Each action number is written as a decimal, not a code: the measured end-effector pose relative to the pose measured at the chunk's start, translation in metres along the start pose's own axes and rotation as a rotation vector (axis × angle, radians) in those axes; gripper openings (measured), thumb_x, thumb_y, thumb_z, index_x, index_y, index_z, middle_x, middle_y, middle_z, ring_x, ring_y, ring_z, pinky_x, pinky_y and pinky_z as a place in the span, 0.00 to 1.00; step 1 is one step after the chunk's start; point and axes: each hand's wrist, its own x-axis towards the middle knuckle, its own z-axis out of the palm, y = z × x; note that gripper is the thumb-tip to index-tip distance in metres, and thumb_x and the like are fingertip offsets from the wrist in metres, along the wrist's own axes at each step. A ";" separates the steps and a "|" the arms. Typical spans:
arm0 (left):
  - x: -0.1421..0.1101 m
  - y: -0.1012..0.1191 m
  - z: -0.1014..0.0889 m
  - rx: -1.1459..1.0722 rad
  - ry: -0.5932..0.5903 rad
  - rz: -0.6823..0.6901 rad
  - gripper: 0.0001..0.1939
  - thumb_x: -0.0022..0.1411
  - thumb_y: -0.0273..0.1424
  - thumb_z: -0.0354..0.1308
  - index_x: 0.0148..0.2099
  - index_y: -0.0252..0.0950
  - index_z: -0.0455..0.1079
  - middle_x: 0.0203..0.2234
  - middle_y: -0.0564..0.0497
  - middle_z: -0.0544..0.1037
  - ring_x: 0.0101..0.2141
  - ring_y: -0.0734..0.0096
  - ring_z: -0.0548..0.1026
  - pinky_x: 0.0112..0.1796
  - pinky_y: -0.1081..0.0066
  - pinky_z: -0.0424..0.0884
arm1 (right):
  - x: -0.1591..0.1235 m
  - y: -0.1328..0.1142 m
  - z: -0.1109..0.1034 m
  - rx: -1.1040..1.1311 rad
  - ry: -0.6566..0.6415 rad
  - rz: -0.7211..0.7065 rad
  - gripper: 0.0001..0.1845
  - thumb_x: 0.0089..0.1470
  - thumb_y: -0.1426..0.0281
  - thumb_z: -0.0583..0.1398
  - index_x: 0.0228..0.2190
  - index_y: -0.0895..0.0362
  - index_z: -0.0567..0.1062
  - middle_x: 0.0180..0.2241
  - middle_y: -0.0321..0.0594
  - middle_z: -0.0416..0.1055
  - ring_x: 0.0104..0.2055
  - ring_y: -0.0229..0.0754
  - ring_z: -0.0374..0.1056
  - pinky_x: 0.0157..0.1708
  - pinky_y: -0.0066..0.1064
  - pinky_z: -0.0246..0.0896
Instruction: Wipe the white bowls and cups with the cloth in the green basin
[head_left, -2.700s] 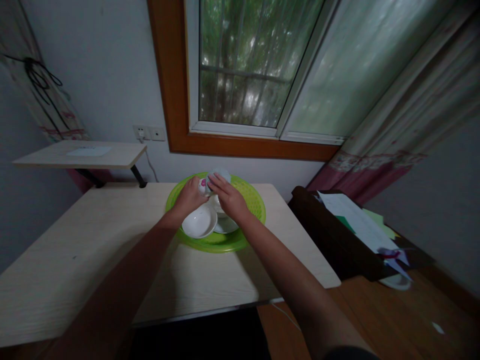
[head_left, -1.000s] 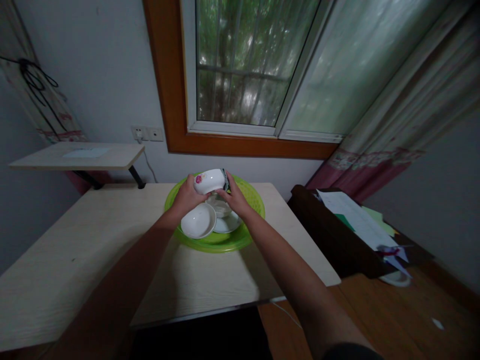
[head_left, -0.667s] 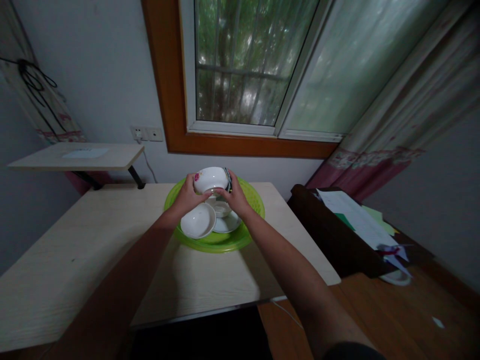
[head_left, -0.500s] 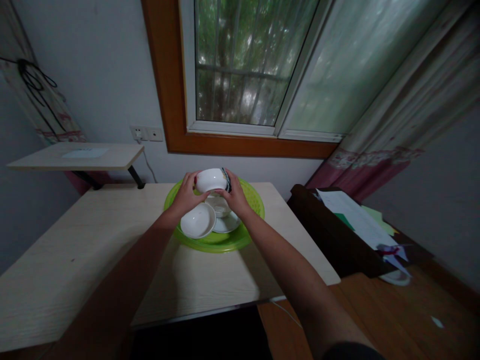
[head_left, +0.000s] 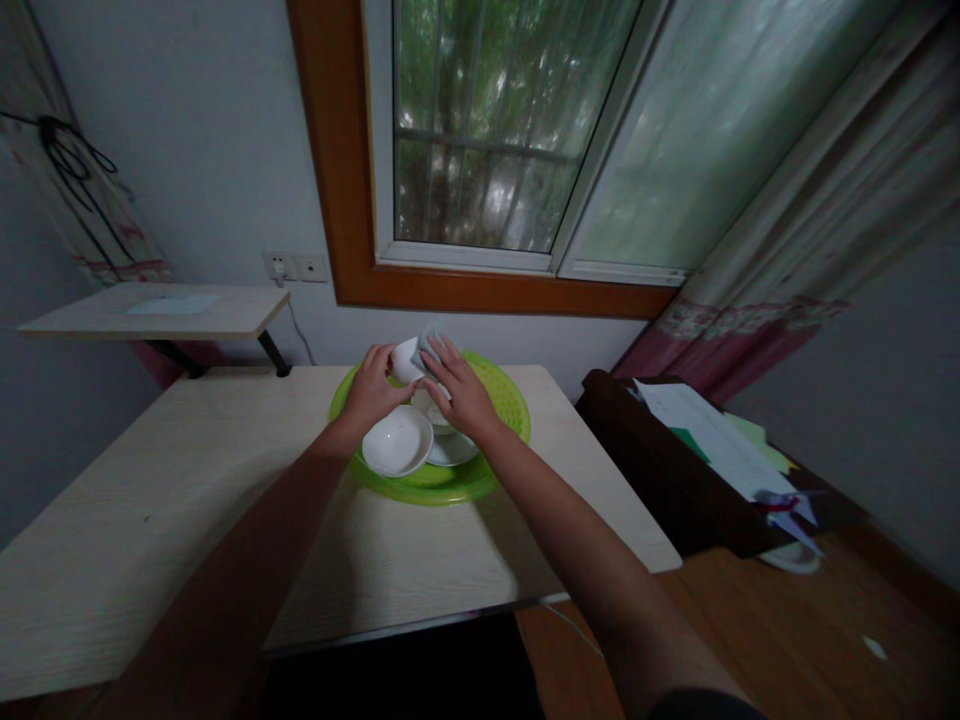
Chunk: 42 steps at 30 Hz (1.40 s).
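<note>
A white bowl [head_left: 406, 361] is held up over the green basket [head_left: 420, 492]. My left hand [head_left: 370, 388] grips it by the left side, thumb below and fingers on top. Against the bowl's right side my right hand [head_left: 466, 397] presses a greyish cloth [head_left: 429, 346], its fingers bent over it. Part of the bowl is hidden by the cloth and that hand. Below, a second white bowl [head_left: 397, 441] tilts in the basket. Beside it are a white plate [head_left: 452, 450] and another light dish [head_left: 430, 408], partly covered by my right hand.
The basket stands on a light wooden table [head_left: 225, 470] by the wall and window. At the left is a small raised shelf [head_left: 247, 310] on black legs. A dark piece of furniture [head_left: 637, 450] with papers [head_left: 705, 440] stands to the right of the table.
My right hand has shifted from the bowl's patterned side over onto the cloth, which now spreads across the bowl's right part. My left hand keeps its grip.
</note>
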 end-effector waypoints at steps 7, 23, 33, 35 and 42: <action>0.001 0.002 -0.001 0.029 0.012 0.000 0.25 0.51 0.28 0.70 0.50 0.40 0.66 0.44 0.48 0.72 0.45 0.60 0.73 0.47 0.63 0.73 | 0.002 -0.012 0.005 -0.043 -0.051 -0.043 0.27 0.73 0.63 0.52 0.69 0.49 0.64 0.74 0.42 0.56 0.79 0.47 0.41 0.76 0.53 0.45; 0.000 -0.002 0.002 0.036 -0.041 0.003 0.28 0.51 0.30 0.71 0.52 0.41 0.65 0.48 0.46 0.73 0.49 0.58 0.74 0.49 0.62 0.73 | -0.005 0.017 0.004 0.140 0.227 0.295 0.29 0.73 0.55 0.48 0.64 0.52 0.72 0.66 0.46 0.69 0.70 0.48 0.63 0.72 0.49 0.55; 0.000 0.002 0.002 0.045 -0.043 -0.011 0.22 0.52 0.29 0.69 0.48 0.40 0.65 0.44 0.48 0.73 0.45 0.60 0.73 0.48 0.61 0.72 | 0.001 -0.010 0.003 0.023 -0.016 -0.020 0.27 0.70 0.67 0.52 0.67 0.51 0.68 0.72 0.41 0.60 0.78 0.48 0.46 0.75 0.56 0.48; 0.000 0.003 0.002 0.063 -0.045 -0.019 0.23 0.52 0.29 0.69 0.48 0.40 0.65 0.44 0.47 0.73 0.45 0.60 0.73 0.48 0.61 0.72 | 0.000 -0.005 0.004 0.051 0.018 0.030 0.27 0.70 0.66 0.51 0.67 0.50 0.69 0.72 0.40 0.60 0.77 0.47 0.48 0.75 0.55 0.47; 0.000 0.002 0.003 0.083 -0.033 -0.044 0.25 0.51 0.29 0.71 0.47 0.40 0.63 0.43 0.48 0.73 0.44 0.61 0.73 0.46 0.63 0.71 | -0.005 0.027 0.010 0.145 0.191 0.369 0.30 0.72 0.56 0.48 0.64 0.55 0.73 0.66 0.48 0.70 0.70 0.50 0.64 0.73 0.52 0.54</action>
